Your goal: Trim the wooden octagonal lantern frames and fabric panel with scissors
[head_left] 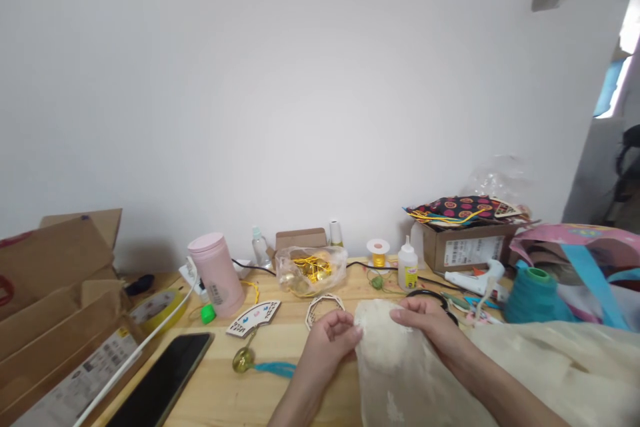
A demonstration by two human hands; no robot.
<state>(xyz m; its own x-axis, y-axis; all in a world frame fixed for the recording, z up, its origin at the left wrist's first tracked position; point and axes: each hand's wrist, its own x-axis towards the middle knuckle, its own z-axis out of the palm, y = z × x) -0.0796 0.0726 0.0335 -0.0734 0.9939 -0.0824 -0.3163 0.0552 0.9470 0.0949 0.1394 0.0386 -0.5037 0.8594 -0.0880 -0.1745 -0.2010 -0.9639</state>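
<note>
My left hand [327, 335] pinches the near left edge of a cream sheer fabric [400, 367] that drapes over the wooden table [220, 387] and off to the right. Over the top of the same fabric my right hand [425, 323] is curled, holding its upper edge. A wooden cut-out frame [323, 305] lies just behind my left hand. Beside it are a fan-shaped wooden piece [253, 317] and a gold ring with a teal tassel [260, 363].
A black phone [163, 380] and open cardboard boxes [55, 320] sit at the left. A pink flask [216, 273], a bag of gold trinkets [311, 269], a glue bottle [407, 267], a glue gun [475, 278], a teal thread cone [533, 293] and a box of fabric [467, 240] line the back.
</note>
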